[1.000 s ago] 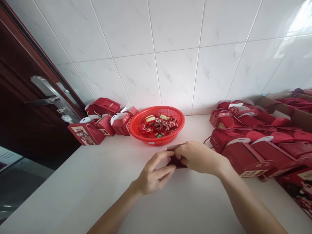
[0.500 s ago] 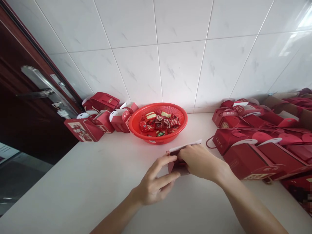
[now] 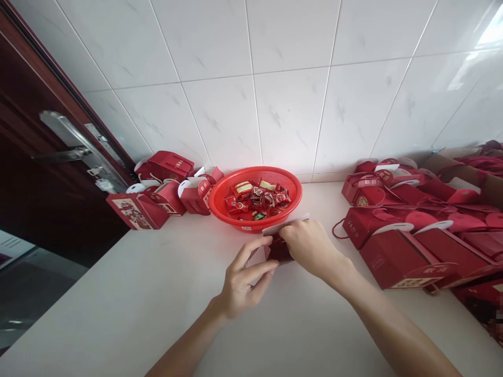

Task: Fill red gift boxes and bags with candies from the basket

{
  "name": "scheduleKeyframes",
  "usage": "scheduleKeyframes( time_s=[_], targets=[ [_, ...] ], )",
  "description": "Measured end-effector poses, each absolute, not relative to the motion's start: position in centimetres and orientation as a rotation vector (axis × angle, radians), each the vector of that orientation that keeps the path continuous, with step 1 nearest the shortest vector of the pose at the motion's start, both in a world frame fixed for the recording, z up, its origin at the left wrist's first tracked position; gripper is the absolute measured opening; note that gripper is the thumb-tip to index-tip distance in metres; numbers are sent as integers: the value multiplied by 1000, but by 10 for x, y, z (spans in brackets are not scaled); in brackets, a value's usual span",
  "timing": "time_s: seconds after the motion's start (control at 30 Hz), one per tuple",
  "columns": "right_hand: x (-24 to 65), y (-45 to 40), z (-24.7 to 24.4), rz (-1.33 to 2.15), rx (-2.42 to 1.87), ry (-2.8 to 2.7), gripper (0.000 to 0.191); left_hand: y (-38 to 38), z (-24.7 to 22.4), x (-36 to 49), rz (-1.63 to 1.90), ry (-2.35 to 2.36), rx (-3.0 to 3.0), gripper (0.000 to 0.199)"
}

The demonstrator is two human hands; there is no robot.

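A small red paper gift box (image 3: 280, 251), its top open and a pale flap standing at the far side, is between my two hands just in front of a red plastic basket (image 3: 255, 226). My left hand (image 3: 247, 277) grips the box's left side, thumb and fingers on its edges. Into the opening reaches my right hand (image 3: 308, 243), knuckles bent; its fingertips are hidden inside, so what they hold, if anything, does not show. Wrapped sweets (image 3: 259, 199) in mostly red wrappers lie in the basket.
Folded red gift boxes (image 3: 137, 209) stand at the left near a dark door (image 3: 35, 173) with a metal handle. Many more red boxes (image 3: 396, 256) fill the right side of the white table (image 3: 165, 293), with a brown carton (image 3: 487, 183) behind them. A tiled wall (image 3: 291, 115) closes the back.
Both hands and the gift box have shifted a little to the left and away from me, closer to the basket. My right hand stays inside the box.
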State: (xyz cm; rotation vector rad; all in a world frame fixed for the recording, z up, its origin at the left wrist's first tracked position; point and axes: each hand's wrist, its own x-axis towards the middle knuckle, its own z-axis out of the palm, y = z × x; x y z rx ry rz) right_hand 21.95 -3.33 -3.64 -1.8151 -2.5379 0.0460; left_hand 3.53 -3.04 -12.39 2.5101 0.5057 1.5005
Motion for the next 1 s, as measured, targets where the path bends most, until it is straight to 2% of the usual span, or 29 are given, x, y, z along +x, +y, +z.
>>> scheduleKeyframes(
  time_s=[0.17, 0.53, 0.7, 0.87, 1.0],
  targets=[
    [220, -34, -34, 92, -1878, -2522, 24, -33, -122, 34, 1474, 503, 2502, 34],
    [224, -35, -36, 213, -1681, -2663, 20, -38, -120, 35, 1453, 503, 2504, 33],
    [225, -34, -36, 237, -1676, -2664, 24, -37, -121, 34, 1460, 508, 2503, 33],
    [231, -31, -37, 274, -1505, -2607, 23, -36, -121, 34, 1468, 531, 2496, 32],
    [239, -33, -32, 333, -1340, -2410, 30, -36, -115, 31, 1515, 703, 2236, 23]
  ],
)
